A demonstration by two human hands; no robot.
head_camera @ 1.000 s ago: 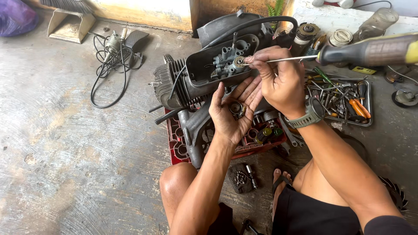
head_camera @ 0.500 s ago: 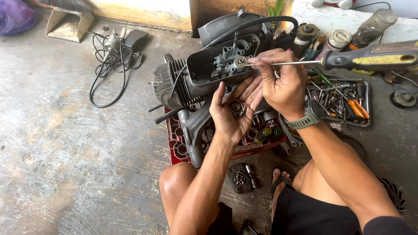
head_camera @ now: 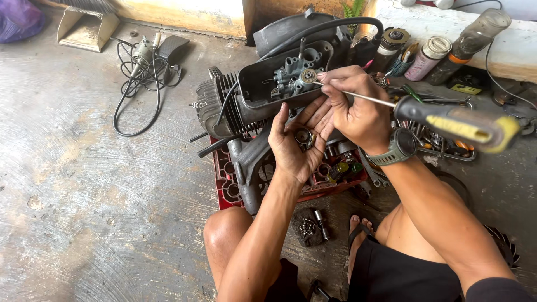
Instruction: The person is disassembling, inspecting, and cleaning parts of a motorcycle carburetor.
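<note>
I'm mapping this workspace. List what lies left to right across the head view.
Purple bag → dustpan → tangled black cable → finned engine cylinder → left hand → right hand → yellow-handled screwdriver.

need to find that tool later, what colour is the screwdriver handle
Black with a yellow grip, on the screwdriver held in the right hand; the head view shows it.

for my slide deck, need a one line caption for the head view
Right hand works a screwdriver on an engine; left hand cups small parts.
</note>
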